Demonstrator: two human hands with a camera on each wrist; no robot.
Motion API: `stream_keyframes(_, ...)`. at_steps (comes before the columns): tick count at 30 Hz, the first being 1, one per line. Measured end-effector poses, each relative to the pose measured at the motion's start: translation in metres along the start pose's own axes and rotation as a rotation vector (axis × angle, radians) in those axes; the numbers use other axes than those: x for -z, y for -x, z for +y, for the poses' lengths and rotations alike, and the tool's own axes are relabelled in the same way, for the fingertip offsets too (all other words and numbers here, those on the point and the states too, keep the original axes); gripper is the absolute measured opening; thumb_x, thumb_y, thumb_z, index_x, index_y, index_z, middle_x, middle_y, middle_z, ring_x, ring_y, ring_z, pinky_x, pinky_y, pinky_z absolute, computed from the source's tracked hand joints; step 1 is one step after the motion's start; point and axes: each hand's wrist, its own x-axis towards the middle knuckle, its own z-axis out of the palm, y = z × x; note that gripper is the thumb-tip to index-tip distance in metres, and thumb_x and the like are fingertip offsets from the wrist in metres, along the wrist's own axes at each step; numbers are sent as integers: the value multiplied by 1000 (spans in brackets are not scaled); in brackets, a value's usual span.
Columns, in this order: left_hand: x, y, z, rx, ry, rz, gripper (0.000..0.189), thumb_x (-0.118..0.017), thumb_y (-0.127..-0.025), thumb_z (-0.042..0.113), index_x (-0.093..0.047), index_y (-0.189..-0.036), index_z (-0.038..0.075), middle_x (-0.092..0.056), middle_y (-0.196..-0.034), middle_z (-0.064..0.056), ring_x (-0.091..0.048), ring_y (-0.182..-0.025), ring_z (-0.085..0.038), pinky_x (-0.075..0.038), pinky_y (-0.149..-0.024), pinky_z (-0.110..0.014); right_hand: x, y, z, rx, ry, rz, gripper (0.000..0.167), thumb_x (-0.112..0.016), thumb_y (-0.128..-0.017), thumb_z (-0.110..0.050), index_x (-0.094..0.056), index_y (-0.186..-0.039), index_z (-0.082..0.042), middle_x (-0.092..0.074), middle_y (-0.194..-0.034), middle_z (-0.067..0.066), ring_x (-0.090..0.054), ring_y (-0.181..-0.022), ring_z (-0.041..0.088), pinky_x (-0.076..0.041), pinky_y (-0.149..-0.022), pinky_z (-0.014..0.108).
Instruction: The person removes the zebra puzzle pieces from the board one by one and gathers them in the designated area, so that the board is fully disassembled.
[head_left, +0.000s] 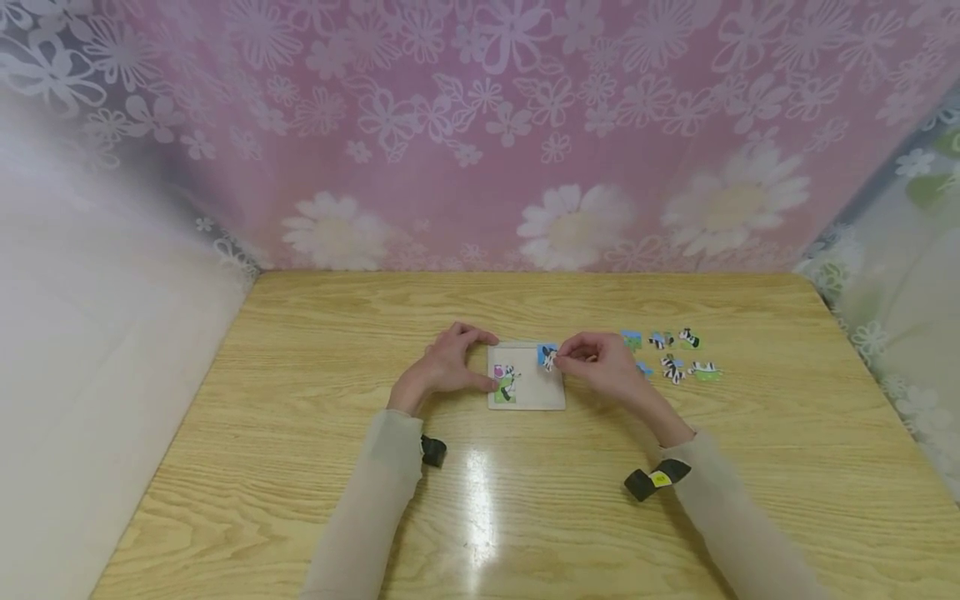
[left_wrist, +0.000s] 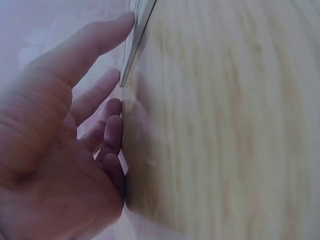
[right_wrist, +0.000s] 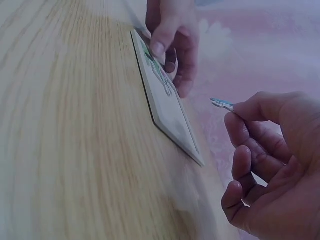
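A pale, square puzzle board (head_left: 534, 390) with a raised rim lies on the table. One piece showing a zebra on green (head_left: 506, 387) sits in its lower left part. My left hand (head_left: 448, 360) rests at the board's left side, thumb on the edge and forefinger by the far corner, the other fingers loosely bent. Between thumb and forefinger, my right hand (head_left: 606, 363) pinches a blue puzzle piece with black-and-white stripes (head_left: 547, 357). That piece is over the board's far right corner, and the right wrist view shows it edge-on, raised above the board.
Several loose puzzle pieces, among them a striped one (head_left: 672, 369) and a green one (head_left: 706, 372), lie to the right of my right hand. The wooden table (head_left: 300, 467) meets a pink floral curtain (head_left: 450, 167) at the back.
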Motion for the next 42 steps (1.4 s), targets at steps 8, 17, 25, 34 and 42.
stream_keyframes(8, -1, 4, 1, -15, -61, -21, 79, -92, -73, 42, -54, -143, 34, -41, -153, -3, -39, -138, -32, -25, -117, -63, 24, 20, 13, -14, 45, -10, 20, -75, -94, -30, -74, -98, -11, -73, -93, 7, -65, -83, 17, -51, -71, 29)
stream_keyframes(17, -3, 6, 2, -16, -62, -6, 79, -91, -74, 41, -54, -143, 33, -42, -153, -4, -41, -136, -32, -27, -113, -61, 47, 44, 31, 3, 105, -7, 15, -74, -95, -27, -73, -98, -12, -73, -92, 5, -65, -80, 13, -51, -67, 27)
stream_keyframes(25, -4, 6, 1, -18, -65, -6, 79, -91, -75, 42, -54, -144, 33, -42, -153, -4, -41, -135, -32, -28, -111, -60, 66, 63, 42, -17, 180, -19, 12, -73, -95, -24, -73, -98, -12, -74, -93, 5, -65, -81, 9, -52, -68, 26)
stream_keyframes(34, -2, 6, 1, -20, -63, -13, 80, -91, -74, 42, -53, -144, 33, -41, -154, -4, -41, -136, -32, -29, -110, -57, 80, 80, 53, -49, 236, -28, 14, -74, -96, -27, -74, -98, -13, -74, -91, 3, -65, -80, 5, -51, -72, 24)
stream_keyframes(42, 0, 7, 3, -24, -61, -19, 80, -91, -74, 42, -52, -144, 32, -40, -154, -4, -40, -135, -33, -30, -109, -56, 82, 83, 58, -33, 270, -10, 12, -75, -95, -24, -75, -97, -13, -75, -88, 1, -65, -76, 2, -50, -70, 22)
